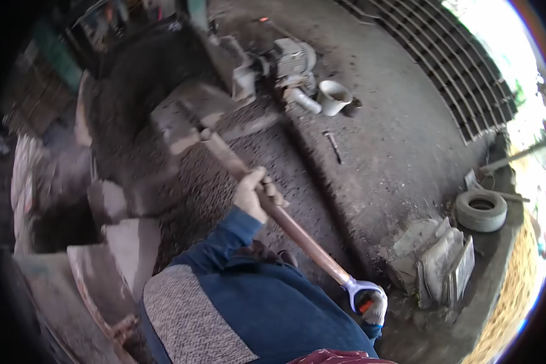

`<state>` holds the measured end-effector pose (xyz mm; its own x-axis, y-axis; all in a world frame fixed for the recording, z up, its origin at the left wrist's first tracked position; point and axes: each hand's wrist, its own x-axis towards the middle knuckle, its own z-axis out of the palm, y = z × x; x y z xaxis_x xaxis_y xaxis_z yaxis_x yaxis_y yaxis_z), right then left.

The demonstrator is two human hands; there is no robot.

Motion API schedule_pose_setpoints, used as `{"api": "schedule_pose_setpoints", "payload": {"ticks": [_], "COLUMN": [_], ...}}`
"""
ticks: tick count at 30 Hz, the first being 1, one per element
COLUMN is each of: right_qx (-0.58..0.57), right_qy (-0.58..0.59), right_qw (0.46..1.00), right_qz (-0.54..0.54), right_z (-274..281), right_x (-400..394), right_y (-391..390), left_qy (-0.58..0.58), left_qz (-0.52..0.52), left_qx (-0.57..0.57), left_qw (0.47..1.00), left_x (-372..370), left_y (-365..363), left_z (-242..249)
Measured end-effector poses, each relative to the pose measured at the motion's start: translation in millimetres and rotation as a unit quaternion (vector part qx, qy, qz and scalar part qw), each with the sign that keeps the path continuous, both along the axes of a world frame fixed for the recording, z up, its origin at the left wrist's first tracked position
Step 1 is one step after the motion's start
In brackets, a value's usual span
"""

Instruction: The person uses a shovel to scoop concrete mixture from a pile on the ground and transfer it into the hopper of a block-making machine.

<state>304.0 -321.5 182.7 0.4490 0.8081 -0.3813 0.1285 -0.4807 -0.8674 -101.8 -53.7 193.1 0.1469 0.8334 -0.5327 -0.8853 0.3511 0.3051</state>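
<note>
A long-handled shovel (306,239) slants across the view, its blade end up and to the left. My left hand (252,193) is wrapped around the middle of the wooden shaft. Down at the lower right, my right hand (376,304), in a glove, grips the pale purple D-shaped handle (353,290). The blade (182,121) is blurred and overlaps the dark mouth of a machine hopper (158,67). Loose dark crumbly material (206,182) covers the ground below the shaft.
An electric motor (294,60) stands beside the hopper, with a white bucket (333,98) near it. A hammer-like tool (332,147) lies on the floor. Stacked slabs (440,261) and a tire (481,210) are at right. Broken slabs (133,242) border a dark pit at left.
</note>
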Motion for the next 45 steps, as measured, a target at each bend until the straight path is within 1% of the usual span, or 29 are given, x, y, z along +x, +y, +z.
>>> {"api": "schedule_pose_setpoints", "payload": {"ticks": [1,2,7,10,12,15,16,18,19,20,21,22,23,26,27,28,29,30,31,32,33,34,36,37,38,40,42,43,45], "right_qx": [0.001,-0.011,-0.010,0.006,0.010,-0.003,0.023,0.025,0.037,0.055,0.042,0.072,0.091,0.153,0.185,0.279,0.302,0.306,0.350,0.374,0.415,0.457,0.543,0.582,0.647,0.700,0.672,0.678,0.716], "right_qy": [-0.089,-0.082,0.171,0.254,0.274,0.321,0.300,0.368,0.386,0.356,0.397,0.391,0.356,0.398,0.399,0.273,0.159,0.074,-0.080,-0.239,-0.437,-0.422,-0.502,-0.586,-0.546,-0.561,-0.663,-0.671,-0.636], "right_qw": [0.996,0.996,0.979,0.961,0.956,0.943,0.953,0.929,0.922,0.932,0.914,0.909,0.907,0.892,0.889,0.902,0.937,0.946,0.931,0.896,0.797,0.783,0.673,0.563,0.531,0.440,0.323,0.291,0.285], "right_qz": [0.028,0.017,-0.113,-0.111,-0.108,-0.086,-0.034,-0.043,-0.004,0.035,0.077,0.130,0.207,0.147,0.130,0.186,0.082,0.080,0.065,0.024,0.033,0.025,-0.001,-0.025,0.030,0.038,-0.062,-0.072,-0.035], "right_z": [7,13,37,29,29,10,-30,-10,-14,-14,-13,-25,-20,33,56,70,123,120,141,163,180,211,267,293,333,403,461,483,495], "right_x": [1,4,3,-29,-91,-178,-187,-247,-264,-281,-290,-296,-298,-260,-228,-194,-188,-133,-107,-81,-42,-47,-26,16,40,50,26,0,-69], "right_y": [-11,-23,-28,-1,42,108,121,166,185,203,220,233,244,236,226,226,216,206,213,220,230,243,257,267,276,288,315,326,344], "left_qy": [-0.005,-0.014,-0.019,0.021,0.042,0.151,0.166,0.175,0.168,0.216,0.262,0.296,0.330,0.287,0.218,0.099,0.037,-0.022,-0.078,-0.143,-0.198,-0.152,-0.073,-0.062,-0.062,-0.066,-0.057,-0.053,-0.049], "left_qz": [-0.015,-0.019,-0.028,-0.014,-0.017,-0.004,-0.003,-0.008,-0.015,0.003,0.017,0.053,0.089,0.092,0.095,0.052,0.027,0.010,0.005,-0.016,-0.014,-0.055,-0.060,-0.060,-0.042,-0.040,0.003,0.025,0.032], "left_qx": [0.015,0.011,0.018,0.029,0.042,0.049,0.055,0.057,0.055,0.078,0.097,0.065,0.031,0.009,0.041,0.065,0.110,0.122,0.147,0.205,0.191,0.298,0.388,0.430,0.441,0.476,0.491,0.496,0.528], "left_qw": [1.000,1.000,0.999,0.999,0.998,0.987,0.985,0.983,0.984,0.973,0.960,0.951,0.939,0.954,0.970,0.992,0.993,0.992,0.986,0.968,0.961,0.941,0.917,0.899,0.894,0.876,0.870,0.866,0.848], "left_x": [8,12,9,-29,-72,-153,-182,-238,-262,-282,-297,-312,-317,-281,-258,-236,-202,-181,-162,-142,-123,-105,-77,-63,-51,-38,-32,-34,-49], "left_y": [-7,-10,-6,31,76,152,180,226,246,266,283,303,311,289,269,244,206,184,171,155,141,134,123,115,106,97,89,86,86], "left_z": [-2,-6,-16,-12,-18,-36,-46,-54,-53,-52,-52,-49,-50,-1,9,18,47,53,50,50,50,45,33,37,43,48,54,56,54]}}
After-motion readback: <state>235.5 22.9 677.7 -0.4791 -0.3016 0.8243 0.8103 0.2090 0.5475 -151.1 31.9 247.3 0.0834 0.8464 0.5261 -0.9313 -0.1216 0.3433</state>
